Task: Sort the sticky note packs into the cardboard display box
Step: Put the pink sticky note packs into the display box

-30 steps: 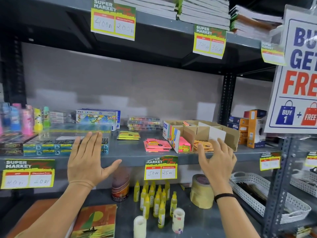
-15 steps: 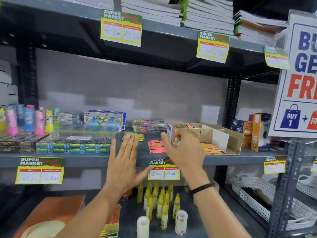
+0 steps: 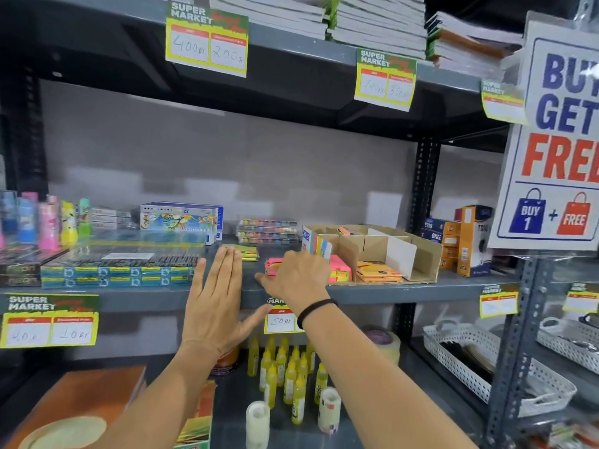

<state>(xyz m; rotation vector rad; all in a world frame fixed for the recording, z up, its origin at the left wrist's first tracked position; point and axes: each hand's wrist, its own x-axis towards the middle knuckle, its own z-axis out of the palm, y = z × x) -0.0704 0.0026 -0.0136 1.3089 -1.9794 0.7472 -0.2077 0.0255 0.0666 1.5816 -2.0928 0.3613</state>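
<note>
I am standing at the grey metal shelf (image 3: 421, 288), where the cardboard display box (image 3: 418, 254) is sitting toward the right, divided into compartments. Its front ones are already holding pink and orange packs, and the rear ones look mostly bare. My left hand (image 3: 216, 304) is hovering flat and spread wide in front of the shelf edge, holding nothing. My right hand (image 3: 296, 280) is reaching over the pink sticky note packs (image 3: 271, 265) lying loose on the shelf just left of the box; the fingers are curling down and hiding them, so I cannot tell whether I am gripping anything. A yellow-green pack (image 3: 248, 251) is lying further back, just beyond my left fingertips.

These packs are looking light, flat and wrapped in slick film, so I am judging they will slide rather than lift if pressed from above. I am expecting to pinch one by its two long edges, thumb against fingers, where the paper block is stiff.
</note>
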